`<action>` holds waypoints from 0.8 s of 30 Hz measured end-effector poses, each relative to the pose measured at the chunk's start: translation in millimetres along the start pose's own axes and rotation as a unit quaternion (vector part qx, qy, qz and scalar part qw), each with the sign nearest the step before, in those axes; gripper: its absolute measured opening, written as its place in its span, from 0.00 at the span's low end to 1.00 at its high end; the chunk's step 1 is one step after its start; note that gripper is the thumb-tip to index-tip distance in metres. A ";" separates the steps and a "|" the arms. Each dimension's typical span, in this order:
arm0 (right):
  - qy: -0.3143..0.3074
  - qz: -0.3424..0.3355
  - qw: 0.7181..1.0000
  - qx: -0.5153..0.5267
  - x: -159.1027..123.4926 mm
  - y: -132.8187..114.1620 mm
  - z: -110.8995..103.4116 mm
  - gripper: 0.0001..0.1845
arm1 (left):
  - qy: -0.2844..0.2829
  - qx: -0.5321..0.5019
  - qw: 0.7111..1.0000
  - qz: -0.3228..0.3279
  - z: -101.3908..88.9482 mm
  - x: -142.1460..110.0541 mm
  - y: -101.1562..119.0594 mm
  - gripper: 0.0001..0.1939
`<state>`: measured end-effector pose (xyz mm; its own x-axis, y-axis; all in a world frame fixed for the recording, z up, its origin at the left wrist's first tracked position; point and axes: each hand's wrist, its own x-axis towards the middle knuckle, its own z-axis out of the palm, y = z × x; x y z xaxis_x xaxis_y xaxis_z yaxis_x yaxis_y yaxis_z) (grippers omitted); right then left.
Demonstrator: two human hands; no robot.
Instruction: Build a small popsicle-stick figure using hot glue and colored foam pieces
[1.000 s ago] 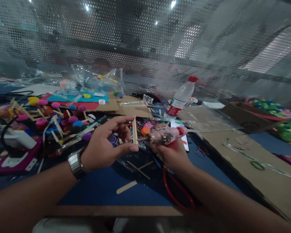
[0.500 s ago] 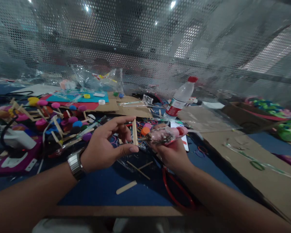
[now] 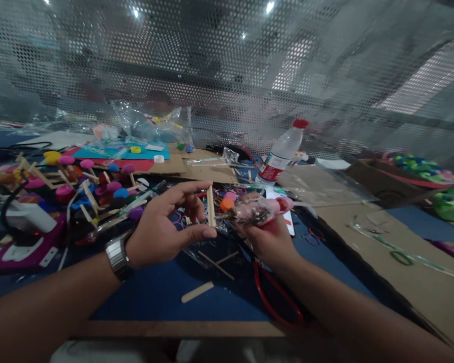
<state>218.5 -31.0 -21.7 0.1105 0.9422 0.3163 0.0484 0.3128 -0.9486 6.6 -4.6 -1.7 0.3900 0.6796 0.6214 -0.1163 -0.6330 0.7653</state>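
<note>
Between the thumb and index finger of my left hand (image 3: 166,224) is a bundle of popsicle sticks (image 3: 211,205), held upright by its two ends. My right hand (image 3: 268,239) is wrapped round a pink glue gun (image 3: 253,210) with smeared, dirty residue on its front. Its metal nozzle (image 3: 227,215) points left, close to the lower part of the sticks; I cannot tell whether it touches them. Below my hands, a loose popsicle stick (image 3: 197,292) and thin wooden pieces (image 3: 216,265) lie on the blue table. Red-handled scissors (image 3: 276,297) are partly under my right forearm.
Colourful bottle caps and sticks (image 3: 98,191) crowd the left, beside a purple power strip (image 3: 26,247) with a white plug. A plastic bottle (image 3: 281,154) stands behind my right hand. Cardboard (image 3: 389,247) and a box (image 3: 382,184) are at the right. A perforated metal panel (image 3: 212,75) rises behind.
The glue gun's nozzle has shifted very slightly at the lower part of the sticks. Both hands otherwise keep their places and grips.
</note>
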 end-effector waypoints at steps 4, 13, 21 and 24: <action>-0.008 0.003 1.000 0.012 -0.8 2.1 -0.8 0.16 | 0.001 0.000 1.000 -0.001 0.1 0.1 0.3 0.31; -0.008 -0.001 1.000 0.019 -0.4 -4.2 1.6 0.14 | -0.002 -0.003 1.000 -0.005 -0.6 -0.5 -0.3 0.31; -0.028 -0.002 1.000 0.013 -2.9 1.2 -1.8 0.12 | -0.004 -0.008 1.000 -0.008 -0.5 -1.6 -1.4 0.31; -0.029 -0.010 0.999 0.010 -2.7 -0.3 -1.8 0.13 | -0.007 0.001 1.000 -0.009 -0.9 -1.1 -1.8 0.31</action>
<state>219.9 -33.8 -22.2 0.0522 0.9411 0.3342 0.0305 0.3330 -0.9424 5.6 -3.9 -3.6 0.4040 0.6857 0.6055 -0.1079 -0.6215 0.7759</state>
